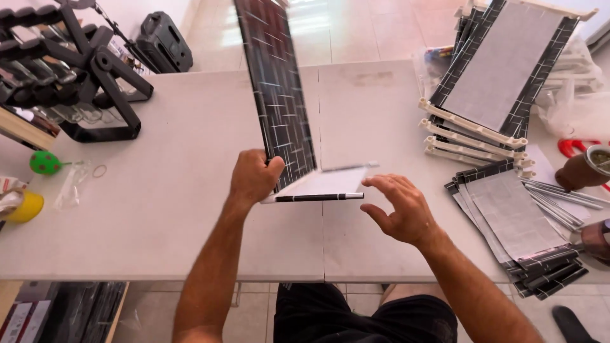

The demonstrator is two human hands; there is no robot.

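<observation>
over white table (pixel 159 209), left hand (pixel 254 178) grips upright dark panel (pixel 276 89) running away; right hand (pixel 400 206) spread loose.

Hands: two, left hand (pixel 253 178) and right hand (pixel 400 209)
Patterned panel in hand (pixel 279 95): one
Flat sheet stacks (pixel 521 222): one
Leaning panel stacks (pixel 502 70): one
Black rack (pixel 76 70): one
Green ball (pixel 43 162): one
Yellow tape roll (pixel 25 206): one
Rubber band (pixel 99 170): one

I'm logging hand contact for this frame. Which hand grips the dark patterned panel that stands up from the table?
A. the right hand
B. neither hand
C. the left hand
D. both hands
C: the left hand is closed on the panel; the right hand hovers open beside it.
</observation>
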